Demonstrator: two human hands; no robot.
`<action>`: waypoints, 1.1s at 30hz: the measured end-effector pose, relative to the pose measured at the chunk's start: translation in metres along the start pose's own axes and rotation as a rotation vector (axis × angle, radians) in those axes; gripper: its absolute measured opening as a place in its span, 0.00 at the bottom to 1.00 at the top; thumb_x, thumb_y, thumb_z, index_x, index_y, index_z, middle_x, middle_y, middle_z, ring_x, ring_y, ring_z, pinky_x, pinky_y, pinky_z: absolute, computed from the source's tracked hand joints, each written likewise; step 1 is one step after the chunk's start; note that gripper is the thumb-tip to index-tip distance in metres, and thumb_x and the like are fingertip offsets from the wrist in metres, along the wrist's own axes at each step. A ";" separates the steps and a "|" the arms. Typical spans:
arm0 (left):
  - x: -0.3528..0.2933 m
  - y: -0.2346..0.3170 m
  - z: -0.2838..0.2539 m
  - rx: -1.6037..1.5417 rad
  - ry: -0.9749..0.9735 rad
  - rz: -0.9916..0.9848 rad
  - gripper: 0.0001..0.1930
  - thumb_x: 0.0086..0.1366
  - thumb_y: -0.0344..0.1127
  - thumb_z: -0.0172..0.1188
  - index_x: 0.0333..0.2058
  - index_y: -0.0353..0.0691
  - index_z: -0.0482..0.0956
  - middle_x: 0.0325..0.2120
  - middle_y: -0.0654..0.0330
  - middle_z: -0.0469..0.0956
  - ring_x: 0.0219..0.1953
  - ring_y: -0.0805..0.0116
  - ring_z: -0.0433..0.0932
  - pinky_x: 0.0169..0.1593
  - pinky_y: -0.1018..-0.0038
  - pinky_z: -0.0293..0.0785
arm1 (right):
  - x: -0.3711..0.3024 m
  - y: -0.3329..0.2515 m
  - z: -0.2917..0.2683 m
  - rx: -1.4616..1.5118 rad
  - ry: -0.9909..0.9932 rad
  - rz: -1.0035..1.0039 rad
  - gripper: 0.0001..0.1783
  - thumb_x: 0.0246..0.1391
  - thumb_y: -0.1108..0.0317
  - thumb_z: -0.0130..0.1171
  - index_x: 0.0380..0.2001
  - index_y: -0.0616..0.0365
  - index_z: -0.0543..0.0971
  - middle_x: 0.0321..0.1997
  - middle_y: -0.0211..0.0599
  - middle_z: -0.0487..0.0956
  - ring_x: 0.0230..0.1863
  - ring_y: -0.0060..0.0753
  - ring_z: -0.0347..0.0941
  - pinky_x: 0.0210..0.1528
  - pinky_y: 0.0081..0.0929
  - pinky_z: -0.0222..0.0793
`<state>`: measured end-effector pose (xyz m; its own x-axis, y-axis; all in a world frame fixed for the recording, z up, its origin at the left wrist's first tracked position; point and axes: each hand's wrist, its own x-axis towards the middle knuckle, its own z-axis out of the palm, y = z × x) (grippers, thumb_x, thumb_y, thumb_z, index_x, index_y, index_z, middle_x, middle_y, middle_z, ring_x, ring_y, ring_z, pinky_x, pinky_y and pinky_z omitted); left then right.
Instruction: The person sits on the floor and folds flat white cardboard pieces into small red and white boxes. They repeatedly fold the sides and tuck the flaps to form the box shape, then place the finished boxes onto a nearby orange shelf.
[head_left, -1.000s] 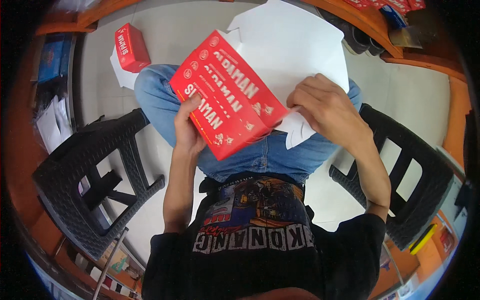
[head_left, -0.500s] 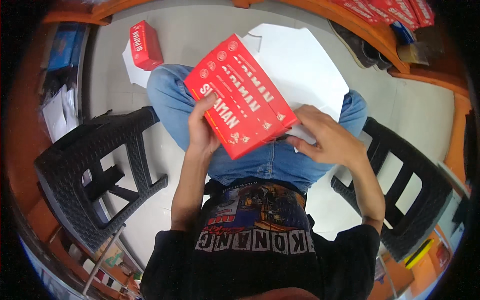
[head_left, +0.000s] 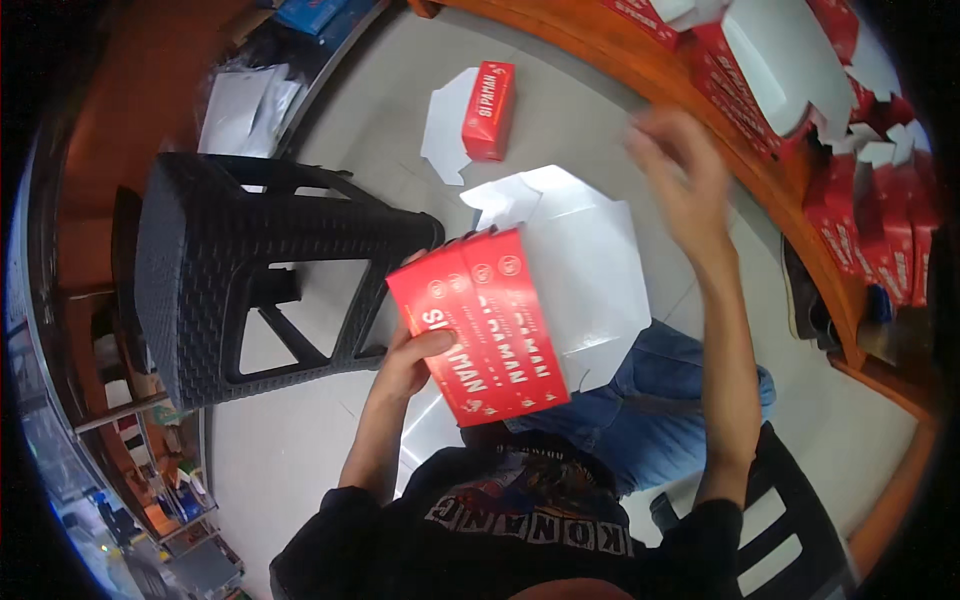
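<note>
My left hand (head_left: pixel 408 362) grips a stack of red folded cartons (head_left: pixel 490 345) by its near left side, with the thumb across the printed face. White lid flaps (head_left: pixel 590 280) spread out from the stack's far right side, over my lap. My right hand (head_left: pixel 685 170) is raised off the cartons, out beyond the flaps and near the orange shelf. It is blurred, but thumb and fingers look apart with nothing between them.
Another red carton (head_left: pixel 490 110) with a white flap lies on the floor ahead. A black plastic stool (head_left: pixel 200 280) stands at left, another (head_left: pixel 800 520) at lower right. Many red cartons (head_left: pixel 860 220) and a white open one (head_left: pixel 785 60) fill the orange shelf (head_left: pixel 590 65).
My right hand has left the carton stack and moved up and away toward the shelf. The left hand still holds the stack. The view has swung right, showing more of the shelf.
</note>
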<state>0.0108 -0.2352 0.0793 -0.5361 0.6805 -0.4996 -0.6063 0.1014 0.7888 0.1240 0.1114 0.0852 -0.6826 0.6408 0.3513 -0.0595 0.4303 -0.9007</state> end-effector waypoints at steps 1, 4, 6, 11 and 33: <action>-0.001 -0.004 -0.016 -0.067 -0.011 -0.025 0.42 0.57 0.31 0.66 0.69 0.33 0.57 0.59 0.48 0.73 0.57 0.56 0.78 0.58 0.59 0.78 | 0.035 0.011 0.037 -0.009 -0.077 -0.079 0.11 0.66 0.69 0.57 0.50 0.58 0.79 0.43 0.38 0.84 0.42 0.35 0.80 0.50 0.29 0.74; -0.007 -0.016 -0.047 -0.182 0.003 -0.060 0.33 0.55 0.32 0.67 0.60 0.29 0.69 0.52 0.49 0.80 0.53 0.55 0.82 0.58 0.60 0.79 | 0.125 0.067 0.132 -0.625 -0.518 -0.452 0.26 0.57 0.75 0.61 0.60 0.52 0.75 0.62 0.43 0.78 0.63 0.43 0.73 0.65 0.38 0.68; -0.011 -0.045 -0.068 -0.131 0.166 -0.069 0.42 0.53 0.32 0.70 0.66 0.34 0.61 0.57 0.50 0.76 0.57 0.55 0.79 0.60 0.58 0.77 | 0.145 0.094 0.184 -0.889 -0.683 -0.473 0.27 0.55 0.72 0.61 0.60 0.48 0.77 0.67 0.45 0.73 0.67 0.42 0.70 0.73 0.46 0.58; 0.013 -0.060 -0.059 -0.173 0.113 0.028 0.56 0.48 0.29 0.73 0.73 0.44 0.47 0.62 0.50 0.70 0.60 0.54 0.76 0.62 0.56 0.76 | 0.164 0.154 0.185 -1.288 -0.694 -0.652 0.14 0.59 0.66 0.57 0.47 0.47 0.83 0.54 0.36 0.83 0.61 0.40 0.76 0.75 0.52 0.52; 0.044 -0.017 0.017 -0.082 -0.163 -0.115 0.55 0.56 0.33 0.68 0.75 0.42 0.39 0.63 0.49 0.68 0.62 0.57 0.73 0.64 0.59 0.73 | -0.089 -0.086 0.005 -0.335 -0.438 0.233 0.16 0.69 0.65 0.51 0.56 0.57 0.70 0.30 0.58 0.81 0.33 0.68 0.79 0.35 0.58 0.72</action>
<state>0.0075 -0.1946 0.0505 -0.3626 0.7772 -0.5144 -0.7070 0.1302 0.6951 0.1864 0.0143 0.1302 -0.8911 0.4513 -0.0474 0.3117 0.5327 -0.7868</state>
